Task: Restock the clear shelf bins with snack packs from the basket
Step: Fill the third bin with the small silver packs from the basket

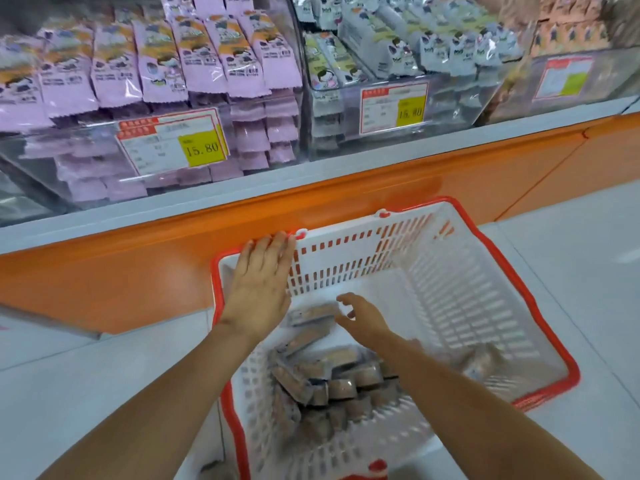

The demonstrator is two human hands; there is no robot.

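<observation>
Clear shelf bins [173, 157] stocked with purple packs [156, 64] are seen above an orange ledge [381, 192]. Below, a white, red-rimmed basket [346, 245] is shown. Its far corner is covered by the flat, straight-fingered left hand [258, 289]. Brown snack packs [332, 375] are piled inside, just beneath the empty, loosely spread right hand [363, 317].

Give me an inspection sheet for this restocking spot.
Surface: pale floor; basket stands on it beside the orange shelf base.
Job's things: brownish snack packs piled in the basket's near end; clear bins hold purple packs and pale blue packs.
Clutter: nothing seen.
Hands: left hand flat at the basket's far rim; right hand open above the packs, holding nothing.
Cables: nothing seen.
Surroundings: yellow price tags reading 15.80 on bin fronts.
</observation>
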